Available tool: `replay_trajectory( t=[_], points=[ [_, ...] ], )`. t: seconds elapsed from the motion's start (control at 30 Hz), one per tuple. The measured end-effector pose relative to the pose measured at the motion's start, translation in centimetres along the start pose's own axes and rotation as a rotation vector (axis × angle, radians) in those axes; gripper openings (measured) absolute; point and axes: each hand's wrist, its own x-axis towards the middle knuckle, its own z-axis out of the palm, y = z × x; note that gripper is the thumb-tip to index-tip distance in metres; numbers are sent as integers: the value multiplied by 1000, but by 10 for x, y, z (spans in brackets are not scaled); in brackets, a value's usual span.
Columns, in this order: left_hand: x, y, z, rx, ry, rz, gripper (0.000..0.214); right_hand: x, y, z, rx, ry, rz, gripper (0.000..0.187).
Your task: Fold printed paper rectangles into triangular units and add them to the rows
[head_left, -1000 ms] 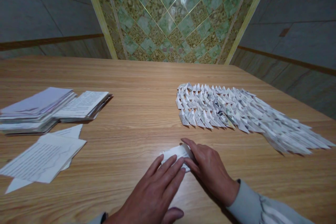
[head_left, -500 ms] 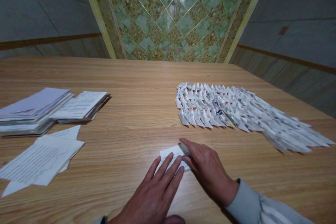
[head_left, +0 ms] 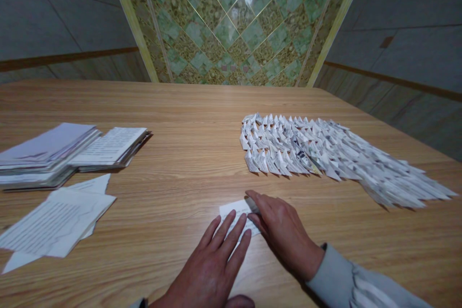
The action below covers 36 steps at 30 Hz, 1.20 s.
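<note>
A small piece of white paper [head_left: 228,208] with printed lines lies on the wooden table in front of me. My left hand [head_left: 211,260] rests on it palm down, its fingers stretched out and slightly apart across the paper. At the paper's right end, my right hand [head_left: 287,236] pinches a turned-up edge between thumb and fingers. Part of the paper is covered by both hands, so its full shape is hidden.
Rows of folded white paper pieces [head_left: 277,139] with pointed tips stand at the right. To the left sit a stack of papers [head_left: 46,147], a smaller printed stack [head_left: 115,144] and loose printed sheets [head_left: 57,221]. A tiled wall [head_left: 231,33] rises beyond the wooden table [head_left: 180,106].
Both hands keep the same place on the paper. Only a very slight shift of the camera view shows.
</note>
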Motion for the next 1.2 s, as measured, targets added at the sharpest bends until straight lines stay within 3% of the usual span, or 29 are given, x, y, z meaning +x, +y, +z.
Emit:
replay_trajectory(
  t=[0.17,0.27,0.37,0.43,0.6,0.83,1.1,1.2],
  points=[
    [-1,0,-1,14,11,-4,97,-7,5,-12,0,142,-21,36],
    [-2,0,-1,8,12,0,97,-22,1,-21,39,244,-141,23],
    [-4,1,-1,11,14,-3,100,-42,-7,-21,51,230,-310,26],
    [-5,2,-2,18,15,-4,100,-51,-11,-18,-3,202,-336,31],
    [-8,0,-5,32,36,-3,99,-60,-10,-11,-85,151,-295,35],
    [-21,-10,-4,127,81,7,91,-66,-2,-4,-42,246,-210,34],
    [-46,-22,-3,305,311,97,72,-67,2,-2,-6,319,-173,23],
    [-46,-22,-5,284,330,85,62,-65,3,-3,-2,348,-162,12]
  ],
)
